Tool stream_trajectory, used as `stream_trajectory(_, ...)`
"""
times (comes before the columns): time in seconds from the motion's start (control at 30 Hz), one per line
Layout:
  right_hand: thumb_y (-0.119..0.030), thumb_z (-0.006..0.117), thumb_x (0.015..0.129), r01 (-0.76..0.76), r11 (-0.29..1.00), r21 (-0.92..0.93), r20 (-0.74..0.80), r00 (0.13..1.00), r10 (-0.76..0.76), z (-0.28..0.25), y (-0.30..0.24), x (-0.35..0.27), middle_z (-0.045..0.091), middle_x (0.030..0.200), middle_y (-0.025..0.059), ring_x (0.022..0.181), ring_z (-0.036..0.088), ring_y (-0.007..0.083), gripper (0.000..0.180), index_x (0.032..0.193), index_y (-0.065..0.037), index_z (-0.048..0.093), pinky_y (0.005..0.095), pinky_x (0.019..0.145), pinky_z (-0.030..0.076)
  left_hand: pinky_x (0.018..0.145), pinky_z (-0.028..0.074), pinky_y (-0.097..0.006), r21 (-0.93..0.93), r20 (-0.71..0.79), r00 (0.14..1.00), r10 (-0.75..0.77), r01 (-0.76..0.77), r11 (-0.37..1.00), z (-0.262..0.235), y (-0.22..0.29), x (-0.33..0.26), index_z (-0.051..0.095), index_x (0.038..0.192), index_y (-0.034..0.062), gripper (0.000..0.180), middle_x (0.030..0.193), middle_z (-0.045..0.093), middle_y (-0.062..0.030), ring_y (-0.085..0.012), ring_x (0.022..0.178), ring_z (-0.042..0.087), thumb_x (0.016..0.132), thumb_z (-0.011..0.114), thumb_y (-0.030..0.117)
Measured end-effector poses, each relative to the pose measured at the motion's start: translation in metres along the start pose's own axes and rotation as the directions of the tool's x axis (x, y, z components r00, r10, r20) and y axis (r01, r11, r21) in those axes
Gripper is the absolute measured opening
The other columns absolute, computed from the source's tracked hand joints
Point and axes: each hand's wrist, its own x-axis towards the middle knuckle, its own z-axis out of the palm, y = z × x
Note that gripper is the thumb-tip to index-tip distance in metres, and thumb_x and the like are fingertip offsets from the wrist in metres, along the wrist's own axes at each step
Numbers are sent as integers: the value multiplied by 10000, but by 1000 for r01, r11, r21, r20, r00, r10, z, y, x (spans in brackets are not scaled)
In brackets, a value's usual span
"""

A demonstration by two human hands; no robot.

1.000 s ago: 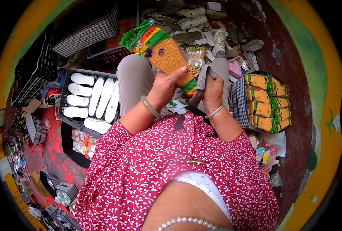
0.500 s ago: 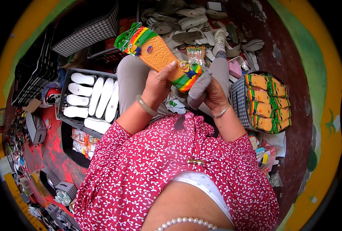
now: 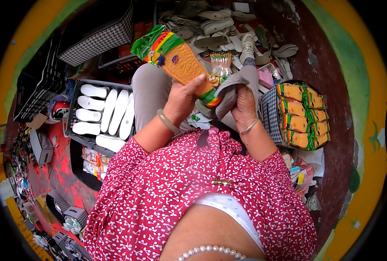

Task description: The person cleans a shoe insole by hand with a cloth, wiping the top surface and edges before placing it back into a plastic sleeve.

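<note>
An orange insole in a clear packet with green, yellow and red printing (image 3: 185, 65) slants above my lap. My left hand (image 3: 182, 98) grips its lower part, thumb pressed on the front face. A grey cloth (image 3: 226, 96) is bunched in my right hand (image 3: 245, 106), its folds lying over the packet's lower right end. The cloth hides that corner and part of my right fingers.
At right, a checked basket (image 3: 272, 115) holds several similar packaged insoles (image 3: 294, 108). White insoles (image 3: 110, 108) fill a dark crate (image 3: 91, 143) at left. Grey-white insoles (image 3: 215, 26) lie heaped ahead, near a pink box (image 3: 265, 78). A checked bin (image 3: 102, 43) stands at far left.
The grey cloth has opened out and moved up over the packet's lower end as my right hand turned. The packet has shifted slightly in my left hand's grip.
</note>
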Motion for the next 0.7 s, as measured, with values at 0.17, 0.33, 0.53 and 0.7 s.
stream_trajectory(0.17,-469,599,815,-128,989,76,281,954,102,15,-41,8,584,1084,141,1011,570,232,601,1169,8,500,371,922,445,865,461,-300,133,99,988,-119,105,986,-21,9,1,503,1159,9,345,1059,581,-61,-162,958,578,840,608,88)
stream_trajectory(0.33,-253,597,861,-214,961,-176,237,938,253,1,-35,16,574,1112,102,989,566,170,463,1213,14,461,307,880,455,847,471,-281,440,209,896,-393,273,856,-23,11,1,547,1129,-12,325,1079,599,-58,-141,962,581,836,632,100)
stream_trajectory(0.53,-180,640,842,-105,952,-288,94,986,137,34,-7,1,648,942,29,814,606,99,254,1023,-3,623,224,733,487,743,489,-243,427,230,858,-459,335,840,-24,0,-2,556,1096,-5,266,966,607,-20,-97,856,584,868,590,128)
stream_trajectory(0.7,-295,659,827,182,582,-793,86,978,-189,32,1,2,665,780,42,712,602,68,317,960,-7,645,233,628,476,694,489,-237,365,184,905,-383,298,882,-30,-12,-5,578,1042,1,218,929,616,-26,-95,814,587,865,582,130)
